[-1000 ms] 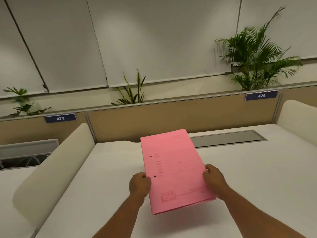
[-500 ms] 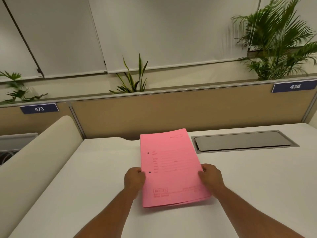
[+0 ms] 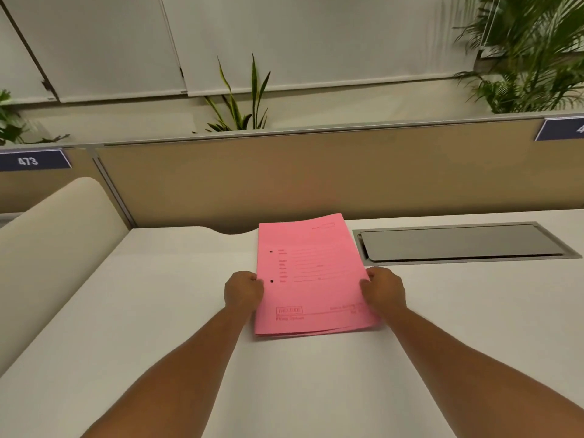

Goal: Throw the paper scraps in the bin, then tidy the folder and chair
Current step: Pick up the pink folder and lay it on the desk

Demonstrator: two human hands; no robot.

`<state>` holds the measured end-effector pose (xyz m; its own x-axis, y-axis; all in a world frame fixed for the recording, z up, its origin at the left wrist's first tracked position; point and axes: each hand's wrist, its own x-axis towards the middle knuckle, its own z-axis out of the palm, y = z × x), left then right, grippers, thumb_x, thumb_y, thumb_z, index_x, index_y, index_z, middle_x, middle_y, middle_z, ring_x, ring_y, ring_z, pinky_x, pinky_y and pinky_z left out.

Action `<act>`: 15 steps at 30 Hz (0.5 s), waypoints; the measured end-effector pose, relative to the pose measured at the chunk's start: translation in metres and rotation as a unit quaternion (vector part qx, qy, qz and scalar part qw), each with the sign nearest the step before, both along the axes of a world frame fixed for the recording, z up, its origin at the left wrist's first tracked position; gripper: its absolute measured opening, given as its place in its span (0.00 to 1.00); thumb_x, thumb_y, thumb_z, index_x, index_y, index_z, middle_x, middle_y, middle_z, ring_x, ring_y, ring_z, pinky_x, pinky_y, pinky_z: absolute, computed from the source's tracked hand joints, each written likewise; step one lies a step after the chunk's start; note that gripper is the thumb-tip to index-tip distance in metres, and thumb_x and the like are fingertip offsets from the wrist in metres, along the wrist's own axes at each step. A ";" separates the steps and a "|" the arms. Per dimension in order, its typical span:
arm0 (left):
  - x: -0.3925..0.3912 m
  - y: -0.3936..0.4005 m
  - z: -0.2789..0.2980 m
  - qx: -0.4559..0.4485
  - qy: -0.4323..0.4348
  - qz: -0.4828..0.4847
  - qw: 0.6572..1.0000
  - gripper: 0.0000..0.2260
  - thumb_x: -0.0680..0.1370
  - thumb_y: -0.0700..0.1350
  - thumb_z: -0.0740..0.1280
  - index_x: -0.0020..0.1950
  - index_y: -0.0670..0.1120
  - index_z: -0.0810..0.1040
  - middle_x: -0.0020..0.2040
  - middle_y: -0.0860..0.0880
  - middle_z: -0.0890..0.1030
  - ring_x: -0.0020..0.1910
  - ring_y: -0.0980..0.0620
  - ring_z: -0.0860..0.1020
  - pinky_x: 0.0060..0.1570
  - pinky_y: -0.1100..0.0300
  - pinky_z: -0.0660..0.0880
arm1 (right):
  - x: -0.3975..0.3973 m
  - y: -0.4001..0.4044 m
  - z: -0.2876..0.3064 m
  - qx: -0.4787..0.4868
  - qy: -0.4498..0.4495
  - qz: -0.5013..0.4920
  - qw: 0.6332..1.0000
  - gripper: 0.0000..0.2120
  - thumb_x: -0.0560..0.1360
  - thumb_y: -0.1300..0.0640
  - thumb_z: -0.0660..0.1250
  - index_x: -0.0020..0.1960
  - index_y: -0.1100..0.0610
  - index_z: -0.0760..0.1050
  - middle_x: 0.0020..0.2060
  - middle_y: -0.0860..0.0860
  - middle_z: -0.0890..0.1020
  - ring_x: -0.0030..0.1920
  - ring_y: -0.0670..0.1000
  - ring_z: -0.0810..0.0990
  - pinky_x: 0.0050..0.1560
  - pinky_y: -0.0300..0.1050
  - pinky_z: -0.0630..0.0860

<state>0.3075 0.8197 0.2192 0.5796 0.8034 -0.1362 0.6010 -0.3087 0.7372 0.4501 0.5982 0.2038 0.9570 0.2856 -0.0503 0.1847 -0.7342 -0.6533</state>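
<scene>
A pink paper folder (image 3: 311,273) lies closed on the white desk (image 3: 158,311), its far edge close to the tan partition. My left hand (image 3: 242,290) grips its left edge by the two punched holes. My right hand (image 3: 384,290) grips its right edge. The folder's near edge rests low on the desk top. No paper scraps, bin or chair show in this view.
A grey cable hatch (image 3: 458,243) is set into the desk just right of the folder. A tan partition (image 3: 316,175) runs along the back, with plants behind it. A cream rounded divider (image 3: 47,248) stands at the left. A blue tag 473 (image 3: 30,160) marks the neighbouring desk.
Both hands have carried the folder forward and lowered it from a tilted, raised hold to nearly flat on the desk. The view has shifted left and closer.
</scene>
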 end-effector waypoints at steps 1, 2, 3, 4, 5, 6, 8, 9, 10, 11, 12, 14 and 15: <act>0.007 0.001 -0.004 -0.004 -0.002 0.005 1.000 0.09 0.79 0.40 0.65 0.51 0.39 0.84 0.52 0.41 0.85 0.51 0.40 0.81 0.52 0.54 0.76 | 0.008 0.002 -0.003 0.001 -0.005 -0.002 1.000 0.12 0.76 0.59 0.61 0.53 0.58 0.81 0.46 0.55 0.84 0.42 0.56 0.78 0.44 0.45 0.73; 0.011 0.002 -0.002 0.000 -0.006 0.011 1.000 0.10 0.79 0.40 0.65 0.54 0.39 0.84 0.54 0.42 0.85 0.53 0.40 0.81 0.53 0.54 0.76 | 0.010 0.005 -0.001 0.003 -0.014 -0.004 1.000 0.11 0.76 0.59 0.61 0.53 0.59 0.80 0.45 0.55 0.84 0.41 0.55 0.77 0.43 0.44 0.72; 0.014 0.003 0.001 0.004 -0.007 0.013 1.000 0.11 0.79 0.40 0.65 0.56 0.39 0.84 0.55 0.42 0.84 0.54 0.40 0.81 0.54 0.54 0.75 | 0.013 0.006 0.003 -0.002 -0.020 -0.002 1.000 0.11 0.76 0.59 0.61 0.52 0.59 0.80 0.44 0.55 0.83 0.40 0.55 0.76 0.43 0.44 0.71; 0.017 0.005 -0.003 0.009 0.000 0.017 1.000 0.11 0.79 0.41 0.65 0.57 0.39 0.83 0.56 0.42 0.84 0.55 0.40 0.81 0.54 0.54 0.75 | 0.016 0.011 -0.003 -0.007 -0.018 -0.004 1.000 0.10 0.76 0.59 0.61 0.51 0.60 0.79 0.43 0.54 0.82 0.40 0.54 0.75 0.42 0.43 0.70; 0.019 0.006 -0.004 0.016 0.002 0.019 1.000 0.11 0.79 0.41 0.65 0.58 0.39 0.83 0.56 0.42 0.84 0.55 0.40 0.81 0.53 0.55 0.74 | 0.017 0.012 -0.004 -0.015 -0.023 -0.008 1.000 0.09 0.76 0.59 0.61 0.50 0.60 0.78 0.41 0.53 0.80 0.39 0.54 0.75 0.42 0.43 0.69; 0.019 0.007 -0.002 0.021 0.005 0.018 1.000 0.11 0.79 0.41 0.65 0.56 0.39 0.84 0.55 0.42 0.84 0.53 0.41 0.81 0.51 0.55 0.73 | 0.016 0.014 -0.001 -0.024 -0.022 -0.009 0.999 0.08 0.76 0.59 0.61 0.48 0.60 0.78 0.39 0.53 0.78 0.39 0.54 0.74 0.41 0.43 0.69; 0.017 0.007 -0.008 0.032 0.020 0.014 0.999 0.10 0.79 0.41 0.65 0.51 0.39 0.84 0.51 0.42 0.85 0.45 0.43 0.79 0.45 0.57 0.72 | 0.014 0.016 -0.011 -0.038 -0.018 -0.017 0.999 0.07 0.76 0.60 0.61 0.43 0.61 0.77 0.38 0.53 0.78 0.36 0.53 0.74 0.39 0.43 0.69; 0.016 0.008 -0.010 0.034 0.025 0.014 0.999 0.10 0.79 0.41 0.65 0.49 0.39 0.85 0.49 0.42 0.85 0.43 0.44 0.78 0.44 0.57 0.72 | 0.013 0.016 -0.012 -0.042 -0.020 -0.019 0.999 0.08 0.76 0.60 0.61 0.41 0.61 0.76 0.39 0.55 0.78 0.34 0.52 0.74 0.38 0.42 0.69; 0.016 0.008 -0.013 0.037 0.034 0.014 0.999 0.10 0.78 0.41 0.65 0.47 0.39 0.85 0.46 0.43 0.85 0.41 0.45 0.77 0.42 0.57 0.72 | 0.013 0.017 -0.016 -0.049 -0.019 -0.021 0.998 0.08 0.75 0.59 0.61 0.39 0.60 0.75 0.40 0.56 0.79 0.33 0.52 0.74 0.37 0.42 0.69; 0.015 0.009 -0.012 0.043 0.043 0.013 0.998 0.10 0.78 0.41 0.65 0.44 0.39 0.84 0.44 0.43 0.85 0.39 0.45 0.77 0.41 0.57 0.72 | 0.013 0.017 -0.018 -0.054 -0.023 -0.021 0.998 0.09 0.75 0.59 0.61 0.38 0.60 0.74 0.42 0.57 0.80 0.34 0.53 0.75 0.38 0.42 0.69; 0.015 0.010 -0.012 0.050 0.051 0.015 0.997 0.10 0.77 0.42 0.65 0.40 0.39 0.82 0.41 0.43 0.84 0.37 0.45 0.77 0.40 0.57 0.72 | 0.012 0.018 -0.018 -0.061 -0.024 -0.020 0.998 0.08 0.75 0.58 0.61 0.39 0.59 0.75 0.44 0.58 0.80 0.36 0.54 0.75 0.38 0.42 0.69; 0.017 0.009 -0.011 0.058 0.060 0.022 0.996 0.10 0.77 0.42 0.65 0.37 0.40 0.80 0.38 0.44 0.82 0.36 0.45 0.77 0.38 0.57 0.72 | 0.012 0.017 -0.018 -0.073 -0.032 -0.018 0.997 0.09 0.75 0.57 0.61 0.42 0.60 0.77 0.46 0.59 0.81 0.40 0.57 0.77 0.40 0.43 0.69; 0.017 0.008 -0.010 0.062 0.062 0.022 0.996 0.10 0.77 0.43 0.65 0.38 0.40 0.79 0.39 0.45 0.82 0.36 0.45 0.77 0.39 0.56 0.73 | 0.013 0.017 -0.018 -0.076 -0.032 -0.019 0.996 0.09 0.75 0.57 0.61 0.45 0.61 0.78 0.48 0.59 0.80 0.43 0.58 0.79 0.41 0.43 0.69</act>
<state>0.3248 0.8274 0.2091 0.5280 0.8431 -0.1022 0.6997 -0.3636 0.6150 0.4627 0.6155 0.1860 0.9695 0.2434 -0.0287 0.1933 -0.8314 -0.5209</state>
